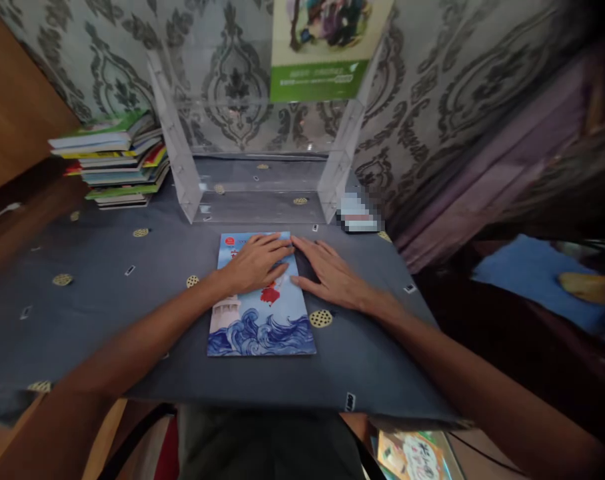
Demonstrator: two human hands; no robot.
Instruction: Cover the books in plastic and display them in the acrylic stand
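Note:
A blue book (262, 330) with painted waves on its cover lies flat and closed on the cloth-covered table, in front of me. Resting across its upper half is my left hand (257, 262), fingers stretched toward the right edge and hiding part of the cover. My right hand (335, 277) lies just right of the book, its fingers extended and the fingertips at the book's upper right edge. The two hands' fingertips nearly meet there. Neither hand grips anything.
Behind the book stands a clear plastic rack (187, 177), with a green-and-cream book (317, 80) on its upper part. Several books form a stack (125, 160) at the left. A pixelated object (360, 212) sits by the rack's right foot. Another book (417, 457) lies below the table's edge.

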